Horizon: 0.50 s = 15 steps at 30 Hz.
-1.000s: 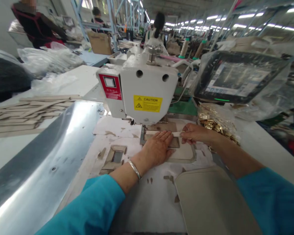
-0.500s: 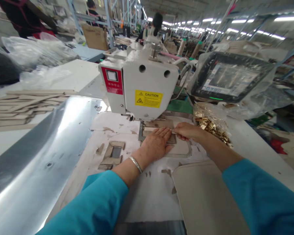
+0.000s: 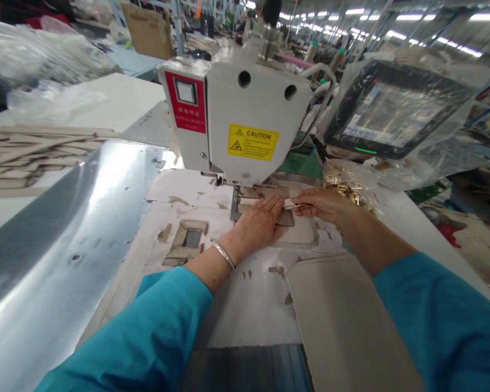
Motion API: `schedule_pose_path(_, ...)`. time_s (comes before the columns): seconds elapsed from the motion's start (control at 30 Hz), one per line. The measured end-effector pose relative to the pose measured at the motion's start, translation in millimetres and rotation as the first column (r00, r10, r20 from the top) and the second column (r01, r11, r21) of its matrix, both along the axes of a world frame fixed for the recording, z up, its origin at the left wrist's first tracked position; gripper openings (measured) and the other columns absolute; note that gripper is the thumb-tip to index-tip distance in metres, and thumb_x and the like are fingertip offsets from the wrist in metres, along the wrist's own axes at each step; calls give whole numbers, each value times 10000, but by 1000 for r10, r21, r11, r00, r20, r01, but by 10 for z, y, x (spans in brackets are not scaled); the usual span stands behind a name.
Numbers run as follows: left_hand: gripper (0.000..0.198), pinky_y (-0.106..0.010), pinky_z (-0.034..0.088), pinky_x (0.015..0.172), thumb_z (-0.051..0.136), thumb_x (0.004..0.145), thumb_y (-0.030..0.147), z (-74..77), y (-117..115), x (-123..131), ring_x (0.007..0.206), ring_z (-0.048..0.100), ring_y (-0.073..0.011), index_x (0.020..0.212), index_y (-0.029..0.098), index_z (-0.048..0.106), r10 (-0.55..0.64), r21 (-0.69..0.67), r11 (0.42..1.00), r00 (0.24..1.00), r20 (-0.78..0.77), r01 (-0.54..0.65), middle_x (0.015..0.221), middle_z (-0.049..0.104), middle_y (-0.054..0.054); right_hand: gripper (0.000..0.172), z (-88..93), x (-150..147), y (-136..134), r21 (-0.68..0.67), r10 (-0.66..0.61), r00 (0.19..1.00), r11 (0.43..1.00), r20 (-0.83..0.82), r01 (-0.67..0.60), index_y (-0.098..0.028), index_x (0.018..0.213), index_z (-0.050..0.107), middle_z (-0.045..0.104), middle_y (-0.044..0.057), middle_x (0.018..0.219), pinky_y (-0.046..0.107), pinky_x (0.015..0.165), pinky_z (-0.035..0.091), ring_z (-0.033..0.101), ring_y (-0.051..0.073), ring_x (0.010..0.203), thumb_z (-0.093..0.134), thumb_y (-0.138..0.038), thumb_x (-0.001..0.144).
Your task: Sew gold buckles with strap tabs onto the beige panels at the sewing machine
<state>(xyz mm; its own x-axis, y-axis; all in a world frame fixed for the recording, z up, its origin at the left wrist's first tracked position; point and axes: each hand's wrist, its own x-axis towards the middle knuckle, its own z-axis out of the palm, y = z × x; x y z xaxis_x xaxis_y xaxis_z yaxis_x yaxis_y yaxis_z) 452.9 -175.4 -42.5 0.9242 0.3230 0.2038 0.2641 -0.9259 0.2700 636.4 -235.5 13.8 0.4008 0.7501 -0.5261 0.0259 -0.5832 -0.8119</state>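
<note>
My left hand (image 3: 259, 223) lies flat, fingers stretched out, pressing on the metal clamp frame (image 3: 234, 206) and the work under the sewing machine head (image 3: 253, 114). Beside its fingertips, my right hand (image 3: 320, 206) pinches a thin pale strip (image 3: 289, 206); a fine metallic line shows at the fingers, too small to name. Beneath both hands lies a beige panel (image 3: 304, 235) with rounded corners. A larger beige panel (image 3: 343, 321) rests in front of my right forearm. Left of my left hand is a beige rectangular frame piece (image 3: 183, 251) on the white sheet.
A plastic-wrapped control screen (image 3: 396, 111) stands at right. Below it sits a bag of gold-coloured metal parts (image 3: 349, 188). Beige strips (image 3: 36, 158) are piled at left beside the shiny metal plate (image 3: 77, 218). Plastic bags (image 3: 44, 60) and a cardboard box (image 3: 147, 30) stand behind.
The view has tilted down and closer to the machine. My right hand has drawn slightly right, showing more of the pale strip between the hands. My left hand stays pressed flat.
</note>
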Motion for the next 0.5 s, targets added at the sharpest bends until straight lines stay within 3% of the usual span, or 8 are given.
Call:
schedule_pose_path(0.13, 681, -373, 249, 1181, 520, 929, 407, 16, 0, 10, 1416, 349, -252, 1468, 47, 312, -1, -10, 1000, 1000, -17, 1, 1524, 373, -171, 278, -112, 32, -37, 27, -156, 980, 987, -121, 160, -137, 617, 542, 616, 19, 558, 195, 544, 553, 601, 95, 509, 593, 24, 838)
schedule_pose_path(0.5, 671, -378, 235, 1184, 508, 929, 402, -20, 5, 24, 1420, 341, -254, 1471, 56, 315, 4, -12, 1000, 1000, -19, -4, 1531, 363, -165, 290, -145, 33, -26, 52, -171, 978, 983, -116, 178, -131, 608, 516, 603, 7, 535, 184, 509, 531, 576, 82, 467, 648, 36, 805)
